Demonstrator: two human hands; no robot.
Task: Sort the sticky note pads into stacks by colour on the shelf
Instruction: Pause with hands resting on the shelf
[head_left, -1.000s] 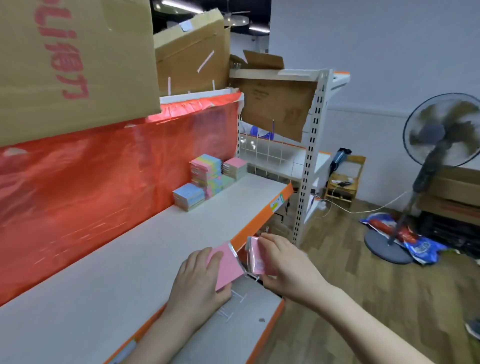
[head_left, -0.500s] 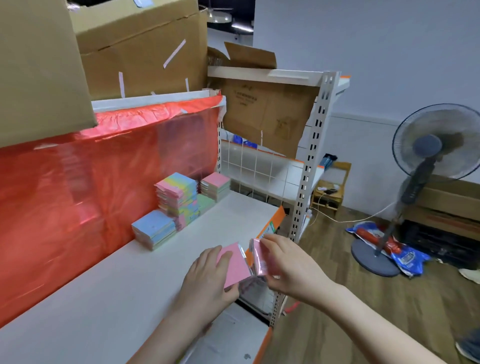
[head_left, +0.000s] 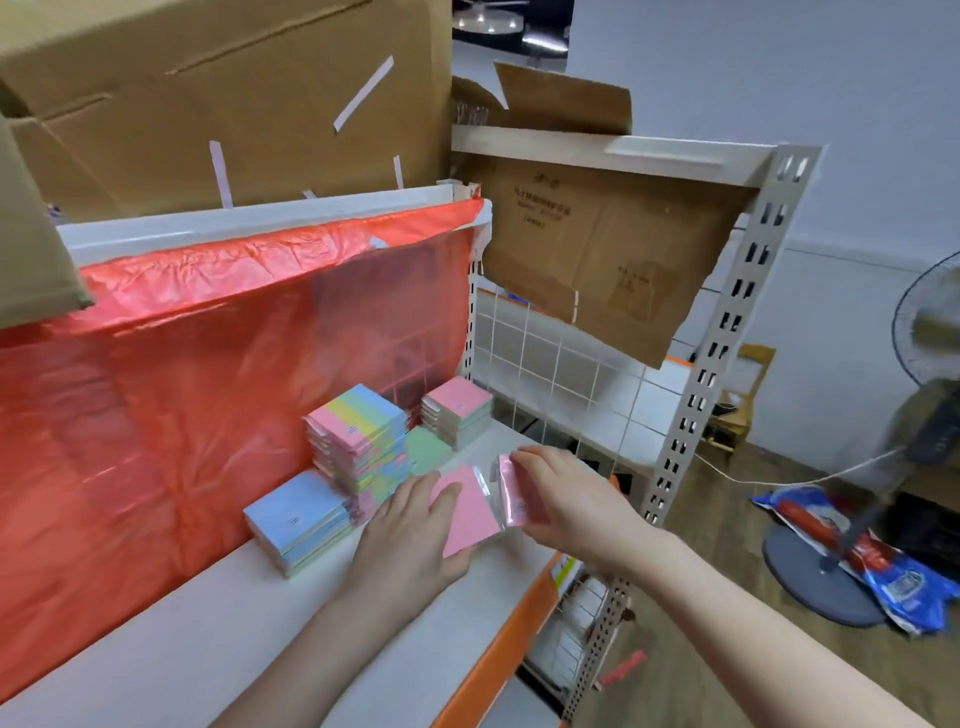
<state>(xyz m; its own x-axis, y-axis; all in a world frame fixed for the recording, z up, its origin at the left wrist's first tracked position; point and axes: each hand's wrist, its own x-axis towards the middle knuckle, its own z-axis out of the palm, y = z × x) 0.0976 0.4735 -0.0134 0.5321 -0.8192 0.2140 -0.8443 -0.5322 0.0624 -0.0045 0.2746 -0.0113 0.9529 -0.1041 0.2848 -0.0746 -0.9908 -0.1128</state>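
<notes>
My left hand (head_left: 410, 535) holds a pink sticky note pad (head_left: 470, 512) over the white shelf (head_left: 218, 639). Right beside it my right hand (head_left: 566, 499) grips a second pink pad in shiny wrap (head_left: 511, 491). Behind the hands stand the stacks: a pink stack (head_left: 457, 410) at the back, a low green pad (head_left: 426, 449), a tall multicolour stack (head_left: 358, 436) and a blue stack (head_left: 296, 525) nearest me.
A red plastic sheet (head_left: 182, 389) backs the shelf, with cardboard boxes (head_left: 234, 104) on the level above. A wire grid (head_left: 550, 374) and a perforated upright (head_left: 722, 364) close the shelf's right end. A standing fan (head_left: 930, 364) is on the wood floor.
Both hands, each with its pink pad, have moved along the shelf toward the stacks, which now lie just beyond my fingers. The view has shifted closer to the shelf's right end.
</notes>
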